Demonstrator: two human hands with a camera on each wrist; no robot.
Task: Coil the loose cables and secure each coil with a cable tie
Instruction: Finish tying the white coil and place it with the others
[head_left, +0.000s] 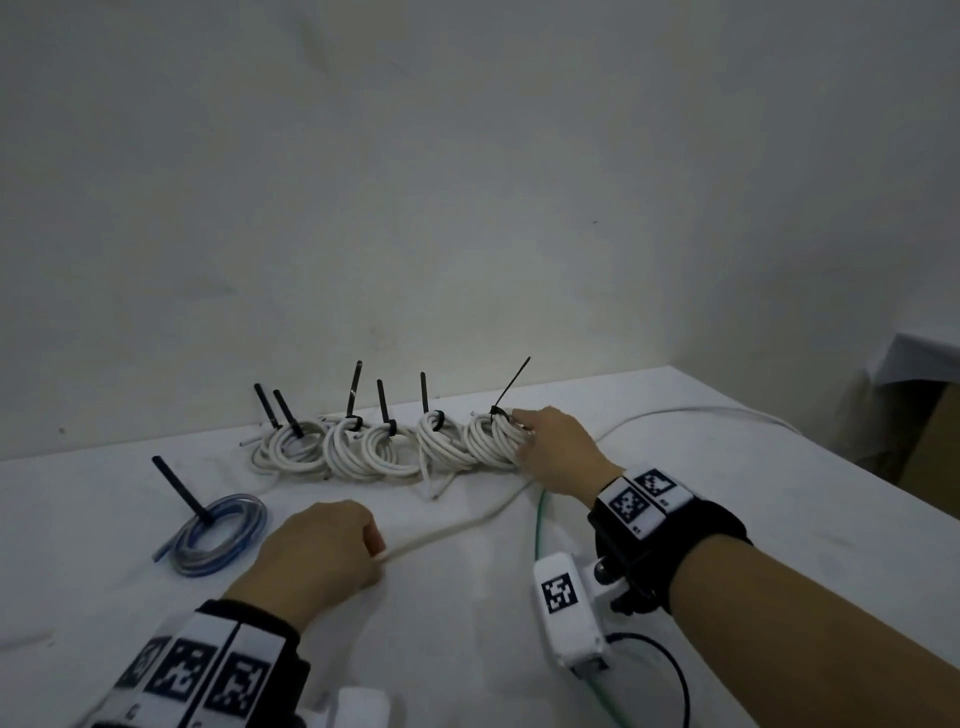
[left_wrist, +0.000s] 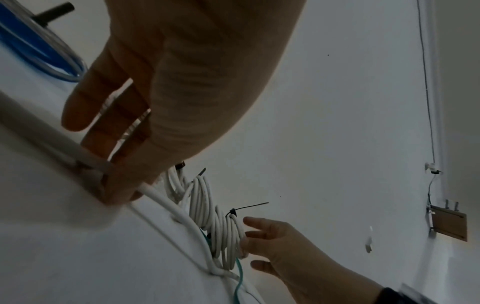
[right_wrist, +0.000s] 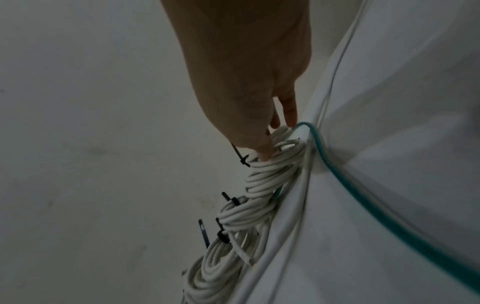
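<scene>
- White cloth covers the table (head_left: 727, 519), which stands against a plain pale wall (head_left: 467, 182).
- Four white coils lie in a row along the wall side of the table, each bound with a black tie whose tail sticks up.
- At the row's right end sits the end coil (head_left: 491, 441), with its tie (head_left: 511, 387) slanting up.
- Right hand (head_left: 558, 449) rests on the end coil, fingers (right_wrist: 265, 152) straight and spread over its loops, gripping nothing.
- Left hand (head_left: 317, 556) lies nearer the person than the row, fingers curled, pinching a loose white cable (head_left: 457, 525).
- That cable runs from the left hand past the end coil's right side and on across the table.
- Green cable (head_left: 540, 519) lies loose beside the end coil.
- Blue coil (head_left: 218, 535), tied too, lies left of the left hand.
</scene>
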